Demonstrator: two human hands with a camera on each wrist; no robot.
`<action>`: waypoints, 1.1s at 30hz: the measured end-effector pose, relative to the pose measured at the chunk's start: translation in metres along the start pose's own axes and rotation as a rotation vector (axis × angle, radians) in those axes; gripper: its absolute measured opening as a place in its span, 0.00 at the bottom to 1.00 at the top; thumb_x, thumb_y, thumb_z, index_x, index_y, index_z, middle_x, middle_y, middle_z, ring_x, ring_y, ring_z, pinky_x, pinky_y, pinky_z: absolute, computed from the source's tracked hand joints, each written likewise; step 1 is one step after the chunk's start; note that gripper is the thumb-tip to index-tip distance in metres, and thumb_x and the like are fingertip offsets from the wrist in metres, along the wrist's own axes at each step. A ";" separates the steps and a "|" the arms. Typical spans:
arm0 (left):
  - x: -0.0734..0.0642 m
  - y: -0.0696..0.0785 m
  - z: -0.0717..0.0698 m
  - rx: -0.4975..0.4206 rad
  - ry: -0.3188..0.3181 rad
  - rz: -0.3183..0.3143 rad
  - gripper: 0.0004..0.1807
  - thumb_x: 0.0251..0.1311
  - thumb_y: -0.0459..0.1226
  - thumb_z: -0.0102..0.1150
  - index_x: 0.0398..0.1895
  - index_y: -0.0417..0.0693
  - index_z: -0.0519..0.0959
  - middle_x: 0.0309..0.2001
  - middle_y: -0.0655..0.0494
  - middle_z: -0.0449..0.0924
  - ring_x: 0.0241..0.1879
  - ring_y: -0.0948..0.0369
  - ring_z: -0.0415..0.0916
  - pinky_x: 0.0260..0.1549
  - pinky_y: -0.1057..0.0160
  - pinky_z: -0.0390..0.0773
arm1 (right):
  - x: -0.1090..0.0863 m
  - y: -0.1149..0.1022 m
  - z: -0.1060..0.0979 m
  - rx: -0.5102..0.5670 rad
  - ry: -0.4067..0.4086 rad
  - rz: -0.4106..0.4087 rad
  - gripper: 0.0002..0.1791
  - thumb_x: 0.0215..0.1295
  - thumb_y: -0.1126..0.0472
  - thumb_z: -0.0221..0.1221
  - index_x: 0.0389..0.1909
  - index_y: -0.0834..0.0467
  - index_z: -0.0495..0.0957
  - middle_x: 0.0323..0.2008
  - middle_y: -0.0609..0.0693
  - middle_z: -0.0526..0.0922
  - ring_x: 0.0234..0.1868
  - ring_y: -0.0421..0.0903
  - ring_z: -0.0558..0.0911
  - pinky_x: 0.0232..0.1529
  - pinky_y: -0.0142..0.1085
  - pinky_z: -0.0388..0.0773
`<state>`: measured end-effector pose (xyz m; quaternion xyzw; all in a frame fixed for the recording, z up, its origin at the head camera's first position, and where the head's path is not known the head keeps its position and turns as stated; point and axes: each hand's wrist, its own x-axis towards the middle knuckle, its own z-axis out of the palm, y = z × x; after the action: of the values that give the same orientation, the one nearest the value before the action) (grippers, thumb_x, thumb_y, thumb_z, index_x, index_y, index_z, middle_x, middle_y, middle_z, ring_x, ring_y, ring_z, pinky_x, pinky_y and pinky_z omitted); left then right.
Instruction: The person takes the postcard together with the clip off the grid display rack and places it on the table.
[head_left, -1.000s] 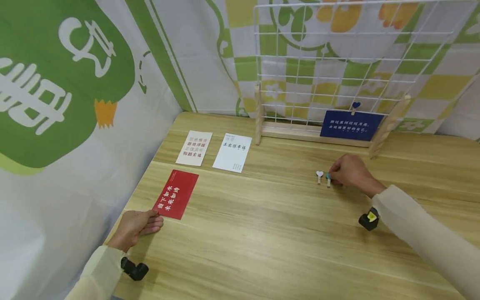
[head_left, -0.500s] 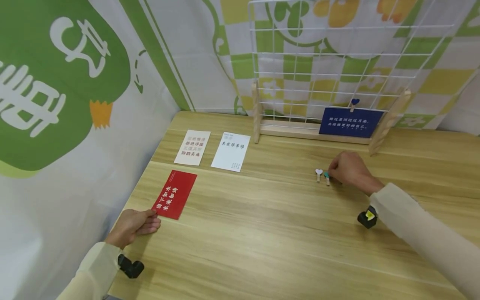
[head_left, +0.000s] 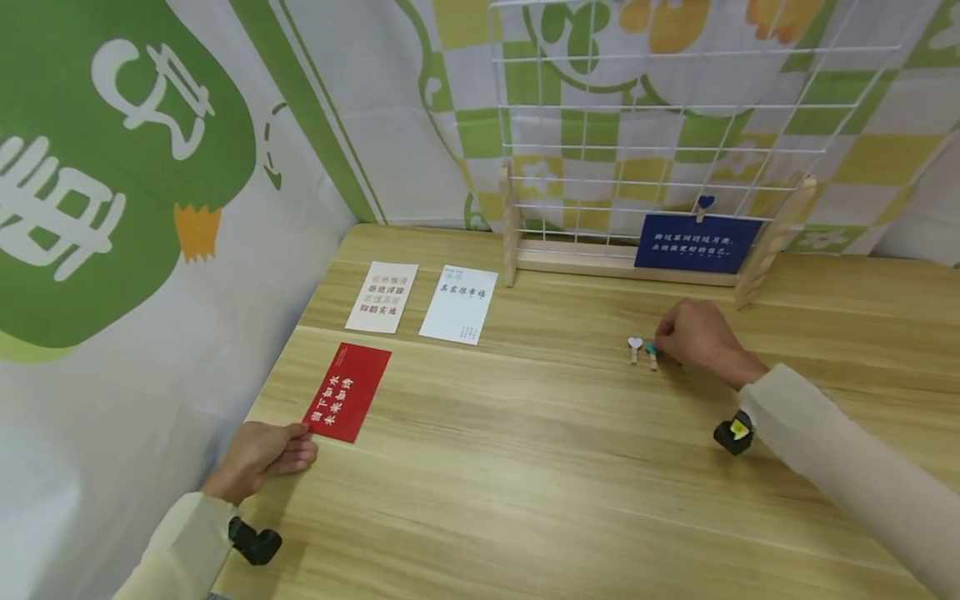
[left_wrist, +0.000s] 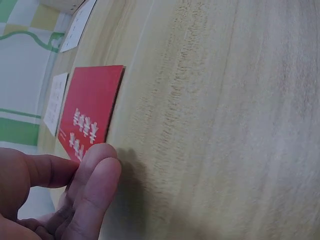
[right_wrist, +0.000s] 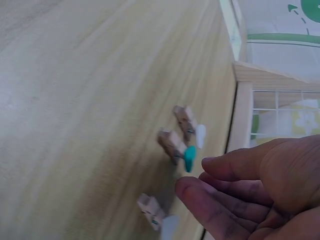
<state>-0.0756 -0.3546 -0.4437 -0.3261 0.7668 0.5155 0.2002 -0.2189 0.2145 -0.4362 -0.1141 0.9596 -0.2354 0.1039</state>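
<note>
My left hand (head_left: 258, 454) pinches the near-left corner of a red postcard (head_left: 348, 392) between thumb and fingers. In the left wrist view the card (left_wrist: 92, 95) reaches away from the fingertips, close over the table. My right hand (head_left: 697, 337) is at a small wooden clothespin with a teal heart (head_left: 651, 354). Seen from the right wrist, a gap shows between thumb and index finger, right beside the teal heart (right_wrist: 189, 158). A clothespin with a white heart (head_left: 634, 348) lies to its left. Another pale-hearted clothespin (right_wrist: 151, 211) is hidden behind the hand in the head view.
A white wire grid (head_left: 577, 150) in a wooden stand (head_left: 600, 260) stands at the back. A navy postcard (head_left: 693, 243) hangs there from a blue-heart clothespin (head_left: 702, 208). A cream card (head_left: 381, 297) and a white card (head_left: 459, 304) lie beyond the red one.
The head view has shifted slightly, moving the scene a little left. Both hands stay nearly where they were, the left holding the red postcard and the right beside the teal-heart clothespin.
</note>
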 end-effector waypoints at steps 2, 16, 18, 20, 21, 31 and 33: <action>-0.003 0.004 0.001 0.038 0.010 0.037 0.21 0.72 0.38 0.49 0.49 0.21 0.73 0.23 0.56 0.85 0.23 0.64 0.84 0.30 0.63 0.87 | 0.000 -0.001 -0.003 -0.003 0.011 -0.005 0.08 0.58 0.64 0.61 0.31 0.64 0.87 0.30 0.58 0.88 0.31 0.51 0.84 0.34 0.46 0.82; 0.003 0.084 0.054 0.155 -0.048 0.243 0.22 0.71 0.42 0.54 0.49 0.27 0.76 0.29 0.55 0.86 0.30 0.61 0.86 0.38 0.62 0.87 | -0.002 0.000 -0.030 -0.036 0.117 -0.056 0.10 0.60 0.62 0.63 0.36 0.65 0.87 0.35 0.60 0.88 0.35 0.56 0.86 0.36 0.49 0.82; 0.007 0.094 0.067 0.147 -0.074 0.269 0.22 0.70 0.41 0.55 0.51 0.27 0.76 0.31 0.53 0.86 0.32 0.61 0.86 0.40 0.60 0.87 | -0.002 0.003 -0.034 -0.028 0.118 -0.043 0.12 0.60 0.62 0.63 0.38 0.66 0.86 0.36 0.61 0.88 0.38 0.59 0.85 0.39 0.51 0.81; 0.010 0.104 0.081 0.132 -0.109 0.287 0.22 0.69 0.39 0.56 0.53 0.26 0.75 0.33 0.52 0.86 0.35 0.59 0.87 0.44 0.57 0.86 | -0.002 0.006 -0.037 -0.020 0.117 -0.032 0.13 0.61 0.61 0.63 0.41 0.67 0.85 0.37 0.62 0.88 0.40 0.61 0.85 0.41 0.53 0.81; 0.011 0.109 0.088 0.129 -0.121 0.293 0.21 0.69 0.39 0.56 0.54 0.27 0.75 0.34 0.51 0.86 0.36 0.58 0.87 0.46 0.56 0.85 | -0.002 0.007 -0.039 -0.012 0.117 -0.025 0.14 0.61 0.61 0.63 0.42 0.67 0.85 0.38 0.62 0.88 0.40 0.62 0.85 0.40 0.53 0.81; 0.016 0.159 0.155 0.106 -0.240 0.375 0.19 0.69 0.38 0.56 0.53 0.31 0.77 0.47 0.37 0.84 0.49 0.45 0.83 0.50 0.54 0.84 | -0.002 0.014 -0.054 -0.019 0.156 0.005 0.16 0.62 0.58 0.63 0.44 0.67 0.85 0.37 0.61 0.88 0.30 0.53 0.85 0.26 0.38 0.75; 0.017 0.167 0.165 0.089 -0.255 0.385 0.17 0.69 0.38 0.56 0.51 0.32 0.78 0.49 0.35 0.83 0.50 0.43 0.82 0.51 0.52 0.83 | -0.003 0.015 -0.057 -0.016 0.167 0.010 0.16 0.62 0.58 0.63 0.43 0.66 0.85 0.36 0.61 0.88 0.29 0.51 0.84 0.27 0.38 0.75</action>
<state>-0.2101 -0.1646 -0.4087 -0.0968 0.8053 0.5468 0.2075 -0.2335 0.2524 -0.3938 -0.0901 0.9673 -0.2360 0.0236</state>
